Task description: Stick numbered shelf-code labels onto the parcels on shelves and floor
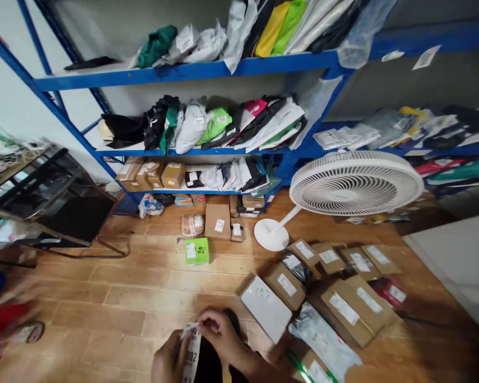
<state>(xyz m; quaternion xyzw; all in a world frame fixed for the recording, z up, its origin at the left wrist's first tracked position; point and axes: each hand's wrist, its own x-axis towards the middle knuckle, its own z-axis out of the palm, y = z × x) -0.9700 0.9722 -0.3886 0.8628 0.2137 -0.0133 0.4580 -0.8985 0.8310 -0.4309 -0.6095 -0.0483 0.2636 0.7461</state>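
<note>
At the bottom centre, both my hands hold a white strip of number labels (191, 348) printed with black digits. My left hand (168, 361) grips the strip's lower left side. My right hand (219, 332) pinches its top edge with thumb and fingers. A black object (209, 364) lies under the strip, between my hands; I cannot tell what it is. Just right of my hands, a white parcel (265, 307) and several brown cardboard boxes (353, 308) with shipping labels lie on the wooden floor.
A blue metal shelf rack (207, 72) packed with bagged parcels stands ahead. A white floor fan (355, 183) stands to the right. A green box (197, 251) and small cartons sit on the floor. A black cart (51, 199) is at left, another person's sandalled foot (24, 332) at lower left.
</note>
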